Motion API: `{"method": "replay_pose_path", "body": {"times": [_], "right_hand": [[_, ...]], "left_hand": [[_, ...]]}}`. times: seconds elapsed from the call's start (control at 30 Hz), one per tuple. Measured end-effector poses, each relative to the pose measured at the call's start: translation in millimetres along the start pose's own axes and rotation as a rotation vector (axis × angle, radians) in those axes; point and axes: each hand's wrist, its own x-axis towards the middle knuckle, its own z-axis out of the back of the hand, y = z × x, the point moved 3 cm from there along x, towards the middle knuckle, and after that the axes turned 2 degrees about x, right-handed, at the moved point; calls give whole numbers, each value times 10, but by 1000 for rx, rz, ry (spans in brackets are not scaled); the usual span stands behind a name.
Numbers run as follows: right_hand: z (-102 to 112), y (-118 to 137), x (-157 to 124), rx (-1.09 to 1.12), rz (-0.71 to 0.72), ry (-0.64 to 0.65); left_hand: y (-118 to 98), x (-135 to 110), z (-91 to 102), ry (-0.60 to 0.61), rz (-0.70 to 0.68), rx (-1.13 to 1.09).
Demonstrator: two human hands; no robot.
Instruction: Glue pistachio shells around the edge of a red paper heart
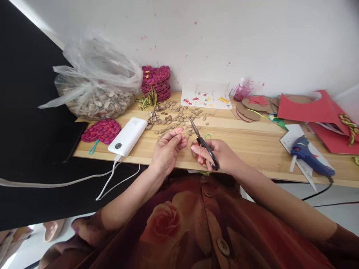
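My right hand (220, 155) is wrapped around black-handled scissors (206, 147). Their blades point up and away, toward the scattered pistachio-like shells (179, 118). Beneath the same hand shows part of a reddish piece, mostly covered by fingers, and I cannot tell how it is held. A small green loop (208, 136) sticks out just beyond the hand, and green strands (206, 173) hang at the table edge below it. My left hand (168, 149) is closed in a pinch, left of the scissors and apart from them. Whatever lies between its fingertips is too small to name.
Left are a plastic bag of shells (95, 101), a magenta shell-covered piece (102, 130) and a white power bank (127, 136) with cable. Behind stand stacked magenta pieces (155, 80) and a star-sticker sheet (206, 93). Right lie cardboard shapes (248, 112), red paper (303, 106) and a blue glue gun (311, 155).
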Motion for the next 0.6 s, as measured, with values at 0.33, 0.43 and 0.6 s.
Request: {"method": "replay_pose_path", "body": {"times": [0.33,0.43,0.6], "right_hand": [[107,-57,-141,110,80,-21],[86,-63,-169,84,120,-44],[250,-29,-324,-28,139,-106]], "left_hand": [[-231,152,343,3,-42,162],[-280,128,424,3,-74,215],[-417,91,564,-4,-204,376]]}}
